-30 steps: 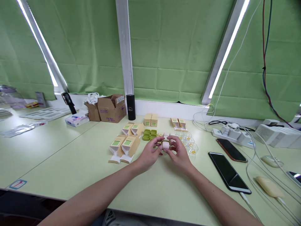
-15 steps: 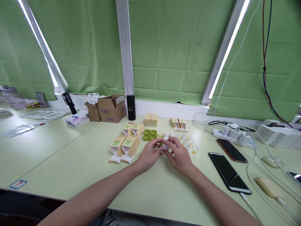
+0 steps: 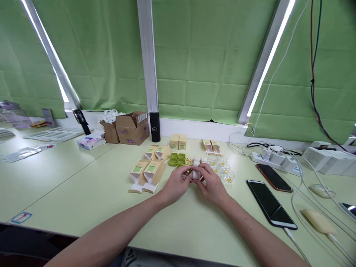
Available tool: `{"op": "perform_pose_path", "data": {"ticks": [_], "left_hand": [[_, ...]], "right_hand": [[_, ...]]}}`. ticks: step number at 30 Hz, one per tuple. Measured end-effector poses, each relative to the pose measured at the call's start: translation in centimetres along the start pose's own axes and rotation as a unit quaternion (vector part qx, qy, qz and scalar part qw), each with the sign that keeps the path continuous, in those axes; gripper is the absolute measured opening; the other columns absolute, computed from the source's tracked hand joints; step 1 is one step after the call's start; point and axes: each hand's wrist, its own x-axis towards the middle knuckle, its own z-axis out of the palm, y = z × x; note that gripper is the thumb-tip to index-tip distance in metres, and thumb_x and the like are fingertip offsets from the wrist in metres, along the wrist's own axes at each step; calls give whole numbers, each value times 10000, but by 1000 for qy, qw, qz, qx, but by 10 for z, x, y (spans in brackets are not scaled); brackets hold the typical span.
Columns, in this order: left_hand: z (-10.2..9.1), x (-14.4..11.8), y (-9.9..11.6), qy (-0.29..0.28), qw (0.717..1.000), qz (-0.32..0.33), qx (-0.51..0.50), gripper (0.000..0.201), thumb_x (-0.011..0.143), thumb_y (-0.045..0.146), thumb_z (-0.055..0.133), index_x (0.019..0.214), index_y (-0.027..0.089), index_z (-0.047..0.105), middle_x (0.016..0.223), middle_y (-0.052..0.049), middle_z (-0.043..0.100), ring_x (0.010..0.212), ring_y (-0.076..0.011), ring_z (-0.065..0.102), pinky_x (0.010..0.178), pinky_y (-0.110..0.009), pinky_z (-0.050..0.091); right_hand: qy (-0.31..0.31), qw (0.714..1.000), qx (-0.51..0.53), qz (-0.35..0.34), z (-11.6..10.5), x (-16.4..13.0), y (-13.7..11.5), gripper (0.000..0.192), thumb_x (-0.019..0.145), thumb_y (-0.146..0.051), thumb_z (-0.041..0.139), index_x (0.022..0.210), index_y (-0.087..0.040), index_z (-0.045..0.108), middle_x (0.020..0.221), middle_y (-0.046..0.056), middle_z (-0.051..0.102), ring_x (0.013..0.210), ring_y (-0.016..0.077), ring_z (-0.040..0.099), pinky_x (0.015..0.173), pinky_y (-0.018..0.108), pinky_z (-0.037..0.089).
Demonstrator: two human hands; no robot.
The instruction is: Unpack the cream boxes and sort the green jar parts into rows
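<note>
My left hand [image 3: 175, 183] and my right hand [image 3: 211, 183] meet over the pale green table [image 3: 83, 193], both pinching a small white and green case [image 3: 196, 173] between their fingertips. The fingers cover most of the case. Just behind them lie several green trays [image 3: 177, 158] and several clear cups with yellow centres [image 3: 222, 167]. Two open tan cartons [image 3: 146, 173] lie to the left of my left hand.
More tan cartons [image 3: 178, 141] stand further back, beside a black cylinder [image 3: 155, 127] and brown cardboard boxes [image 3: 130, 127]. Two phones [image 3: 270, 202] lie at the right, with a power strip [image 3: 274, 157], white cables and white boxes [image 3: 325, 158].
The white case was plainly visible a second ago. Both hands have since closed around it and turned it, so it is now mostly covered. The arms have barely shifted.
</note>
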Motion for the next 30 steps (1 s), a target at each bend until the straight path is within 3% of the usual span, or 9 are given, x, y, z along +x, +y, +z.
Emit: {"op": "perform_pose_path", "data": {"ticks": [8,13,19,22,25,28,30], "left_hand": [[-1,2,6,-4,997,20,77,306,914,211,587,1165,201,761,1148,-114,764,1000,-240,726,849,-361,619],[-1,4,7,-12,995,9,101,358,893,151,535,1165,199,762,1109,-91,775,934,-218,727,804,-328,603],[-4,5,5,5,997,9,78,287,885,211,621,1138,206,757,1034,-84,773,864,-217,710,788,-333,579],[-13,5,7,8,991,50,124,272,865,253,700,1131,226,748,1021,-79,752,910,-232,674,882,-373,549],[-20,5,7,3,986,83,144,381,821,239,766,1200,247,724,1166,-103,710,1060,-265,630,975,-413,517],[-22,5,4,-31,982,107,151,473,828,193,763,1289,260,680,1286,-114,651,1245,-291,562,1088,-458,463],[-20,4,1,-40,979,105,168,465,851,182,742,1303,257,658,1268,-108,634,1252,-285,557,1098,-472,458]], "right_hand": [[1,1000,-5,-9,2,3,-3,379,950,-145,535,1309,-264,541,1200,110,595,980,260,667,842,417,598],[-3,1000,-14,-8,6,4,-4,365,950,-127,505,1296,-238,526,1201,122,583,997,271,661,836,427,597],[-1,1000,-13,-3,2,4,-7,387,978,-152,488,1347,-265,511,1226,121,570,991,262,663,797,406,602],[3,1000,-15,-7,-3,3,-6,433,970,-125,477,1374,-278,508,1274,125,548,1004,255,666,790,398,603],[8,1000,1,-30,-5,2,-4,441,952,-77,458,1338,-273,541,1323,133,502,1027,243,665,801,393,605],[20,997,30,-64,-3,1,-3,429,950,-56,440,1290,-271,588,1328,131,466,1078,240,657,828,395,607],[30,995,53,-81,-2,1,-4,445,951,-52,427,1294,-275,603,1330,129,460,1131,248,644,875,416,607]]}}
